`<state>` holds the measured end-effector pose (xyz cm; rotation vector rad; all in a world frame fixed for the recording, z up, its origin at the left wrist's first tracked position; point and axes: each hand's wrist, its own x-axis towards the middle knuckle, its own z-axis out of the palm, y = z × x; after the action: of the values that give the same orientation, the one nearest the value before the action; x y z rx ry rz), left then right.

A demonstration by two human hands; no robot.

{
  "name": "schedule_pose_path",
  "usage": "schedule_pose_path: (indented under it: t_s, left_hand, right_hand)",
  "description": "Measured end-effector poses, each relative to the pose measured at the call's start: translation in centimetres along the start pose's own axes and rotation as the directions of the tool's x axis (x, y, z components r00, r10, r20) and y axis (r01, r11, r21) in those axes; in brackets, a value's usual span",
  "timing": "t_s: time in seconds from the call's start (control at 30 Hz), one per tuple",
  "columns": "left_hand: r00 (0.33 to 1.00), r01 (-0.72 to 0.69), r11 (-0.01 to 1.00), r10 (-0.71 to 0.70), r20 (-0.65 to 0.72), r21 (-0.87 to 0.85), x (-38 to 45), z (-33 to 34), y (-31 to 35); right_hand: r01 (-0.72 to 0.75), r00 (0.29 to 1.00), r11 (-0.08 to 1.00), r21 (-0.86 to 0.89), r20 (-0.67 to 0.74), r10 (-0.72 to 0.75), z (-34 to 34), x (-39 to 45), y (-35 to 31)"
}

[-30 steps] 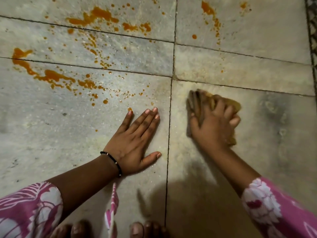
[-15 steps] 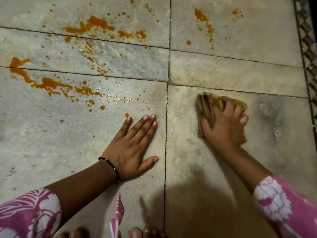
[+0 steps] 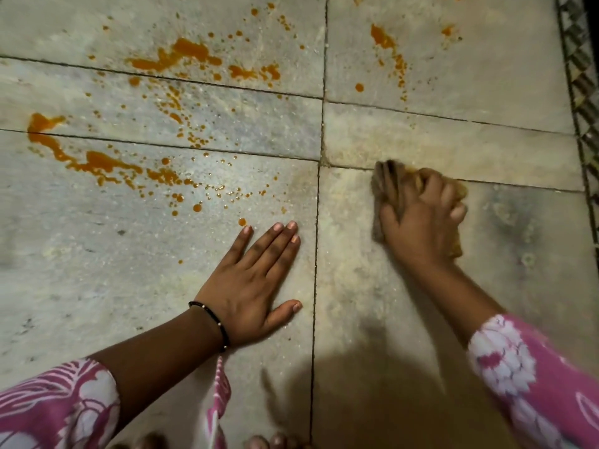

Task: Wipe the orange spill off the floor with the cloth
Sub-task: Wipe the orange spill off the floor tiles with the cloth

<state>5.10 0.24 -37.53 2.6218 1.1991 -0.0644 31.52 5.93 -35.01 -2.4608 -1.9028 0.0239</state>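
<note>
- The floor (image 3: 421, 319) is pale grey stone slabs, mottled, with thin dark seams.
- The spill (image 3: 107, 163) is bright orange: streaks and scattered dots at far left.
- The cloth (image 3: 389, 186) is brownish with orange staining.
- The sleeves (image 3: 518, 377) are pink with white floral print.
- The bracelet (image 3: 217, 322) is black.
- The border (image 3: 580, 76) at far right is dark with a pale diamond pattern.

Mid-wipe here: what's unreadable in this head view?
- Cloth: mostly hidden under the right hand, and motion-blurred.
- Orange spill: cut off by the top edge, so its full reach is unknown.
- Floor under the left hand: covered by the palm.
</note>
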Motion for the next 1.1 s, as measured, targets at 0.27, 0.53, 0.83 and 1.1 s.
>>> schedule_pose_path:
  t_s: [0.27,0.53,0.83,1.1]
  left_hand:
    - [1.0,-0.002,1.0,0.002,0.009,0.005,0.1,-0.3,0.1]
    - [0.99,-0.143,0.99,0.143,-0.011,-0.008,0.0,-1.2,-2.2]
    - [0.937,-0.347,0.903,0.343,0.059,0.253,-8.8,-7.6,-14.3]
    - [0.975,0.169,0.985,-0.174,-0.14,-0.044,-14.7,-4.2,-14.4]
  right_hand:
    - [0.204,0.978,0.979,0.025,0.044,-0.205,0.3,4.0,-7.0]
    - [0.545,0.827,0.835,0.071,0.113,-0.55,-0.1,-2.4,-0.8]
    - [0.966,0.259,0.251,-0.065,0.257,-0.931,-1.9,-2.4,-3.8]
    - [0.634,0.74,0.759,0.146,0.17,-0.651,-0.2,-2.3,-17.5]
